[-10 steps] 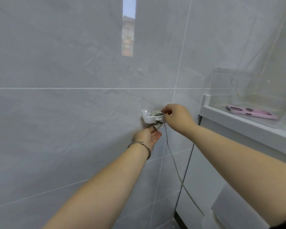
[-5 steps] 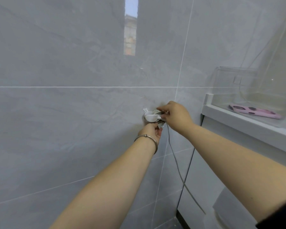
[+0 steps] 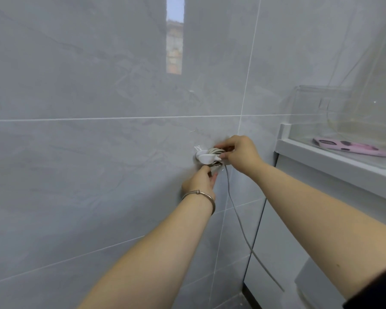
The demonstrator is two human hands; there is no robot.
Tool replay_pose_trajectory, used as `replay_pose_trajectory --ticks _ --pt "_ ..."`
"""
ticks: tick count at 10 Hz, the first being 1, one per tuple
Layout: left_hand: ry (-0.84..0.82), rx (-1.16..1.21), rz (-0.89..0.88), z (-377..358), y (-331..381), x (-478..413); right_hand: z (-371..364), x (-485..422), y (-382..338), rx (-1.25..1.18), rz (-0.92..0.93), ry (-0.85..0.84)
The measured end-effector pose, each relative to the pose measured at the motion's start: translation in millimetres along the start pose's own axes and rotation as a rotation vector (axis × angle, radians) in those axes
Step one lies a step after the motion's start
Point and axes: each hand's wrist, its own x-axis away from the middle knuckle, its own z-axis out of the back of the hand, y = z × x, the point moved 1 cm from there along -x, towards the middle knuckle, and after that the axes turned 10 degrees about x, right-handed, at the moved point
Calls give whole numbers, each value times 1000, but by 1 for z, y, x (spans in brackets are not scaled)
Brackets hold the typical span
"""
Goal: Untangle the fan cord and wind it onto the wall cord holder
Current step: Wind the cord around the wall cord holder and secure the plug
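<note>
Grey tiled wall (image 3: 98, 85); both hands (image 3: 241, 152) cover cord holder (image 3: 206, 158)

Bare grey tiled wall (image 3: 87, 175) left of and above the white plastic cord holder (image 3: 206, 158): open reach. Right side hemmed by white cabinet ledge (image 3: 334, 162); grey cord (image 3: 239, 221) hangs below.

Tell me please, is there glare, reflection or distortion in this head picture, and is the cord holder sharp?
In the head view, the glossy wall tile mirrors a bright window strip; light is soft, shadows faint; grout lines bend from the wide lens; the cord holder and cord look slightly soft, both hands partly covering them.
</note>
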Motion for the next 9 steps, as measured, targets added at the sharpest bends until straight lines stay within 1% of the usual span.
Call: replay_pose_trajectory --ticks 2,3,4,5,6,7,8,9 --pt "-5 -36 -148 -1 5 8 0 2 1 -66 -7 -11" --pt "1 -39 -193 -2 6 9 0 1 3 -98 -13 -21" --pt "-39 -19 -129 0 9 4 -1 0 5 -86 -3 -17" --pt "-134 -45 39 2 18 -1 -6 2 4 123 65 40" --pt "-113 -75 122 0 31 7 -11 12 3 558 239 74" --pt "-134 -259 135 -1 39 18 -8 25 3 727 299 -21" --pt "-174 -448 111 4 41 24 -9 36 1 689 255 -122" --pt "-165 -666 -128 9 49 24 -5 43 -8 684 242 -174"
